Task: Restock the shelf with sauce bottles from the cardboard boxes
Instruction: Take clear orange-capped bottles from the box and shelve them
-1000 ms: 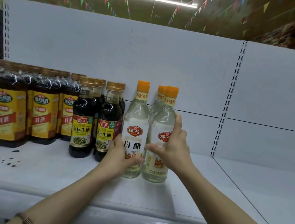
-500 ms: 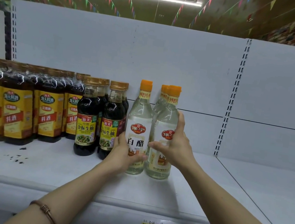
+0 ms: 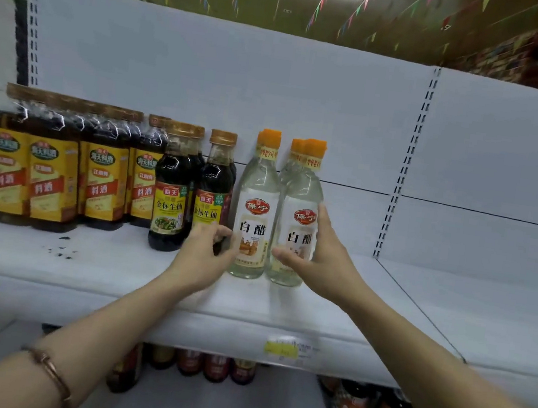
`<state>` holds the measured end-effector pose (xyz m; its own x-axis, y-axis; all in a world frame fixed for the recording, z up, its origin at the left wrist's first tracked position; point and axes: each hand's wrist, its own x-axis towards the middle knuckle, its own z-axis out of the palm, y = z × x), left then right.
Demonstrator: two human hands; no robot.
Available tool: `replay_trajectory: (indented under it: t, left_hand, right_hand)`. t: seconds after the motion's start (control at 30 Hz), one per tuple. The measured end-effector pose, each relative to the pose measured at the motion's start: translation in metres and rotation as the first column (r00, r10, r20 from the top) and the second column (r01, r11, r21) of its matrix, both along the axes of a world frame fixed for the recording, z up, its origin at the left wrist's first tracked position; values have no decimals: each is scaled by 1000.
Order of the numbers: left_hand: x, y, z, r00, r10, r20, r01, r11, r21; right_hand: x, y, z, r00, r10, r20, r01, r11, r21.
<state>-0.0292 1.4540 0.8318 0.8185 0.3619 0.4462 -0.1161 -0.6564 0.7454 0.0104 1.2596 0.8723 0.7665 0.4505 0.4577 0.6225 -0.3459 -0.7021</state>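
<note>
Two clear vinegar bottles stand upright side by side on the white shelf, touching, with more orange caps just behind them. The right hand curls round the right vinegar bottle, thumb across its label. The left hand sits just beside the left vinegar bottle, fingers loosely spread (whether they touch the glass I cannot tell). Left of that hand stand dark soy sauce bottles, then yellow-labelled cooking wine bottles.
</note>
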Motion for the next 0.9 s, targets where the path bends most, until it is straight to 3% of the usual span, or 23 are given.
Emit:
replay_trajectory:
  t: [0.23, 0.4, 0.67, 0.9]
  left_hand:
    - [-62, -7, -12, 994, -96, 59, 91, 993, 81]
    - [-117, -3, -20, 998, -28, 64, 25, 998, 51]
    - [-193, 1, -43, 967, 246, -71, -250, 967, -51]
    - [-325, -8, -93, 823, 535, -192, -556, 827, -78]
  right_hand:
    - [-69, 10, -1, 999, 45, 31, -41, 995, -92]
    - [-99, 29, -4, 983, 179, 39, -169, 968, -185]
    - [-137, 56, -18, 891, 454, 5, -446, 877, -181]
    - [-207, 95, -62, 684, 718, -131, -727, 654, -208]
